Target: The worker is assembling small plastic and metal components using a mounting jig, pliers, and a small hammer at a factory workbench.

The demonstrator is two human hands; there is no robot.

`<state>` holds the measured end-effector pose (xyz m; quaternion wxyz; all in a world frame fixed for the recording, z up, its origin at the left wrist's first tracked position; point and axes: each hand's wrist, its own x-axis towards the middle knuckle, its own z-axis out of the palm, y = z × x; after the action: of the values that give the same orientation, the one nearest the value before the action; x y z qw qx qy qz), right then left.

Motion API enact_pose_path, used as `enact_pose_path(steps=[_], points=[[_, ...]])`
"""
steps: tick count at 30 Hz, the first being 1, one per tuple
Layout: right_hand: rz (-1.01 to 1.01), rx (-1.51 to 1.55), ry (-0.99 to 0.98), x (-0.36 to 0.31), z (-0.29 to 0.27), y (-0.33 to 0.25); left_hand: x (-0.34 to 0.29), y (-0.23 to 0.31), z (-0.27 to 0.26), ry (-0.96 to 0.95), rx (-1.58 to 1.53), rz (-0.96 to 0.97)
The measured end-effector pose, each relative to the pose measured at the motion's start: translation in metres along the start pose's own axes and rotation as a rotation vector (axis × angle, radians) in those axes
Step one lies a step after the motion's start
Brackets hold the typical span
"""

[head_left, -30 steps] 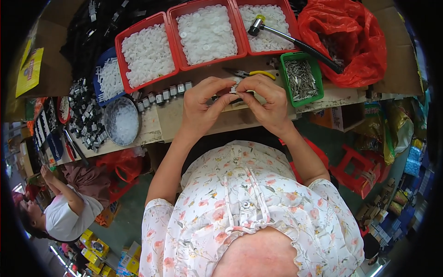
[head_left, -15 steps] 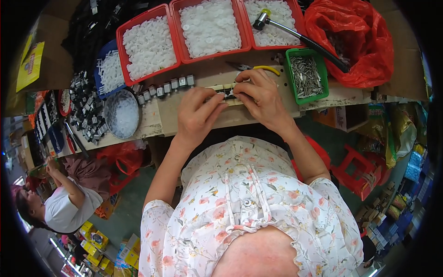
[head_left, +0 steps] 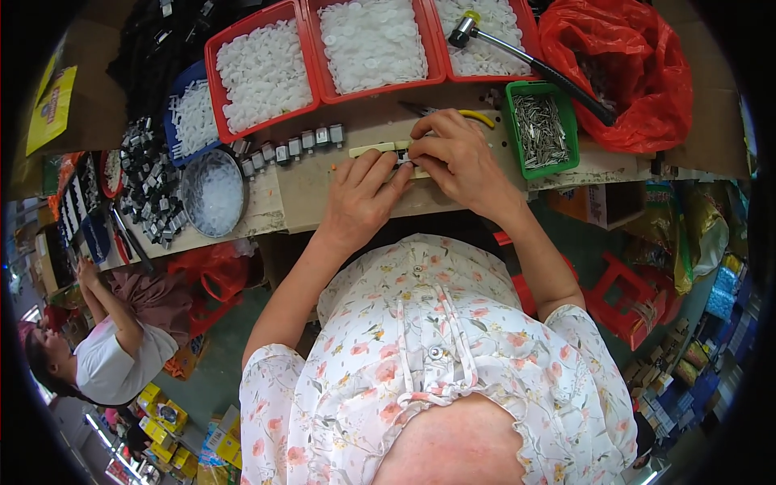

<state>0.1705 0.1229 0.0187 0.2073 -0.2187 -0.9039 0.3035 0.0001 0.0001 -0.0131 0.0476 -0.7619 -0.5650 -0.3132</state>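
Between my hands on the bench lies a narrow cream-coloured holder (head_left: 371, 150), with small dark and white pieces in its middle partly covered by my fingers. My left hand (head_left: 364, 200) rests over its near left part, fingers bent together, thumb and fingertips closed at the small pieces. From the right, my right hand (head_left: 462, 168) pinches at the same spot, its thumb and forefinger meeting over the holder. What sits inside each pinch is too small and covered to name. Left of the holder stands a row of small silver-and-black blocks (head_left: 295, 147).
Red trays (head_left: 372, 48) of white plastic parts line the back. A hammer (head_left: 533, 65) lies across the right tray. Yellow-handled pliers (head_left: 475, 117) lie behind my right hand, beside a green bin (head_left: 540, 133) of metal pins. A round bowl (head_left: 190, 198) stands left. Another person (head_left: 121, 347) sits far left.
My left hand has shifted right and slightly down, its fingers now closer together, uncovering the holder's left end. My right hand stays near the same spot, fingers still pinched.
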Motion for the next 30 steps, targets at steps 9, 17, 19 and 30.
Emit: enact_pose_path(steps=[9,17,19,30], points=[[-0.065,-0.082,0.029,-0.006,0.004,0.002,0.001,-0.001,0.002,0.008,-0.031,0.004],[-0.063,-0.062,0.012,-0.018,0.01,0.001,-0.002,-0.001,0.003,0.003,0.005,0.02],[-0.073,-0.073,0.035,-0.019,0.01,0.003,-0.001,-0.001,0.003,0.004,0.017,0.03],[0.133,-0.207,0.37,-0.015,-0.139,0.054,-0.003,0.003,-0.002,-0.009,0.007,-0.031]])
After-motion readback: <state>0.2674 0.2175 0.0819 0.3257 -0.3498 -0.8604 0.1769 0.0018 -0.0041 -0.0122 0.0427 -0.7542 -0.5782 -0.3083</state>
